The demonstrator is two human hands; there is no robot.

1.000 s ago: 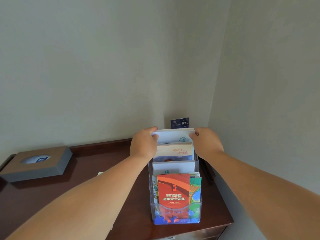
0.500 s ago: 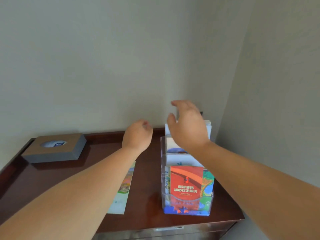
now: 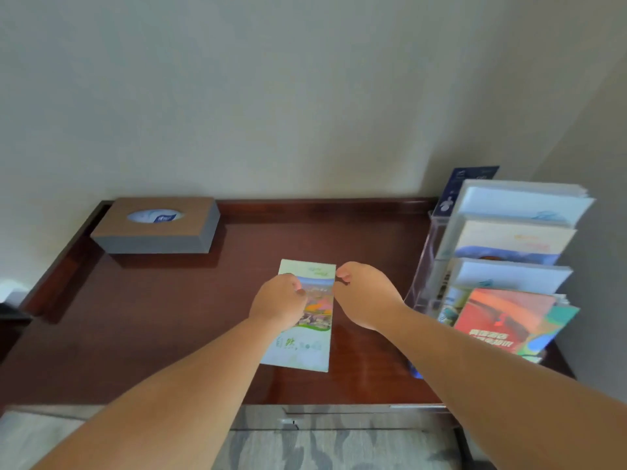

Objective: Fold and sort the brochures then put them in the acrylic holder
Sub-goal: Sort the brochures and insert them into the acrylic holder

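Note:
A folded green and white brochure (image 3: 307, 344) with a landscape picture lies flat on the dark wooden table (image 3: 169, 317). My left hand (image 3: 278, 300) covers its left edge with curled fingers and grips it. My right hand (image 3: 364, 293) pinches its right edge near the top. The clear acrylic holder (image 3: 425, 266) stands at the table's right end. Its tiers hold white brochures (image 3: 515, 205) at the back and a red brochure (image 3: 502, 317) in front.
A brown tissue box (image 3: 156, 225) sits at the back left of the table. A dark blue card (image 3: 464, 178) stands behind the holder against the wall. Walls close off the back and the right side. A drawer front (image 3: 339, 417) shows below the table edge.
Both hands left the top tier of the holder, swung left and down, and now meet on the brochure lying on the table. The camera view has tilted down and left.

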